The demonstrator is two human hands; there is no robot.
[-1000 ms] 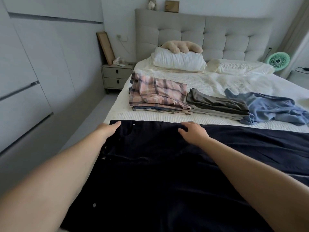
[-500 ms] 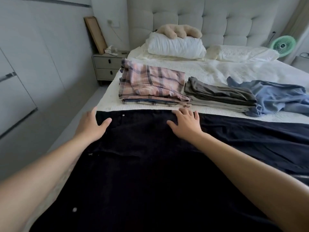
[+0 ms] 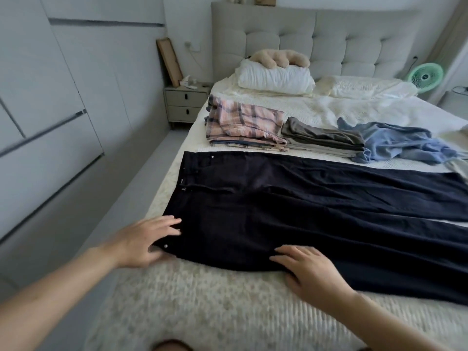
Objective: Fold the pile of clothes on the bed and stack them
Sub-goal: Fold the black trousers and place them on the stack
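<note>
A pair of black trousers (image 3: 291,206) lies spread flat across the bed (image 3: 202,307), waistband to the left, legs running off to the right. My left hand (image 3: 144,241) rests at the near corner of the waistband, fingers straight on the cloth. My right hand (image 3: 311,272) lies flat on the near edge of the trousers, fingers extended. Behind the trousers sit a folded pink plaid stack (image 3: 243,125) and a folded olive-grey stack (image 3: 321,138). A crumpled blue garment (image 3: 397,143) lies unfolded to their right.
White pillows (image 3: 273,77) with a beige plush toy (image 3: 278,59) lie at the headboard. A nightstand (image 3: 186,102) stands left of the bed, a wardrobe wall (image 3: 50,122) along the left, a green fan (image 3: 425,77) at the far right.
Both hands have drawn back from the far edge of the trousers to the near edge. The view has pulled back, so the whole waistband and bare bedcover now show.
</note>
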